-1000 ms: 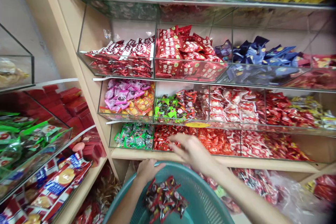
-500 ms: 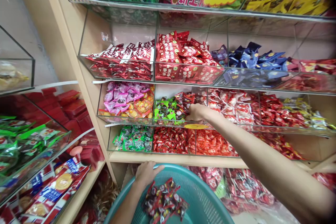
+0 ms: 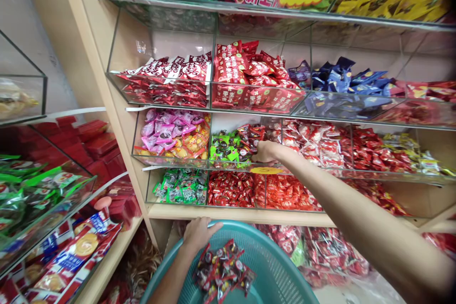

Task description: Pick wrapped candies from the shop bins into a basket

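Note:
A teal plastic basket (image 3: 281,266) stands at the bottom centre, with a heap of dark red wrapped candies (image 3: 224,270) inside. My left hand (image 3: 199,233) grips the basket's rim at its far left side, thumb stretched along the edge. Up on the shelf, my right hand (image 3: 265,152) reaches into a clear bin, its fingers curled among dark red wrapped candies (image 3: 251,135); what they hold, if anything, is hidden. Green-wrapped candies (image 3: 225,147) lie just left of that hand in the same bin.
Clear bins of red packets (image 3: 230,66), blue packets (image 3: 335,76) and pink candies (image 3: 166,128) fill the shelves around. A yellow price tag (image 3: 266,170) hangs below my right hand. The wooden shelf edge (image 3: 242,215) runs behind the basket. Biscuit packs (image 3: 85,244) lie at lower left.

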The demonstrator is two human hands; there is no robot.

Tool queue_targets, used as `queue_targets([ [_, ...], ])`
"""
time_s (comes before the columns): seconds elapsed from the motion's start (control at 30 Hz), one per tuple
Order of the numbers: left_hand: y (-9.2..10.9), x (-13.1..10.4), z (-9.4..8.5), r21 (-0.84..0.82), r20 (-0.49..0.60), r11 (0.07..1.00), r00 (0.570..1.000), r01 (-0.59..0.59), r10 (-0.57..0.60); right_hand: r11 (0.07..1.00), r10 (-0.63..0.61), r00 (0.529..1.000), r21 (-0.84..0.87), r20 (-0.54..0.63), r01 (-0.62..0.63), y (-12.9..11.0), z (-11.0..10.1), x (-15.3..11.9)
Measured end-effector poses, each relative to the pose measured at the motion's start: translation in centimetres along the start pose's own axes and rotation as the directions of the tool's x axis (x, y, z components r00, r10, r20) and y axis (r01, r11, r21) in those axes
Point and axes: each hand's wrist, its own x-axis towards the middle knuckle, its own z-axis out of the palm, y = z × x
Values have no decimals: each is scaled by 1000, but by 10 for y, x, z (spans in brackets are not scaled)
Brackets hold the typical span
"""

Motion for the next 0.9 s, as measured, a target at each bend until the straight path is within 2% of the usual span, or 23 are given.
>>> queue_targets([
  [0.3,0,-1,-3,-12,2,1000,1000,-7,7,998,-40,999,-53,-6,39,5,2,3],
  [0.53,4,-3,-7,0,10,1000,1000,2,-2,997,-46,989,-65,-142,37,8,3,1],
  [0.7,6,-4,-8,9,18,1000,1000,4,-4,999,-41,964,5,-262,44,22,-3,-11],
  [0.8,7,-4,-6,7,35,1000,999,8,-8,966,-57,886,197,-460,164,29,-9,-36],
  [0.87,7,-4,-5,6,45,1000,999,11,-11,874,-98,835,354,-541,333,27,-3,-60],
  [0.9,7,-4,-5,5,48,1000,999,13,-13,803,-150,834,426,-532,416,24,6,-71],
])
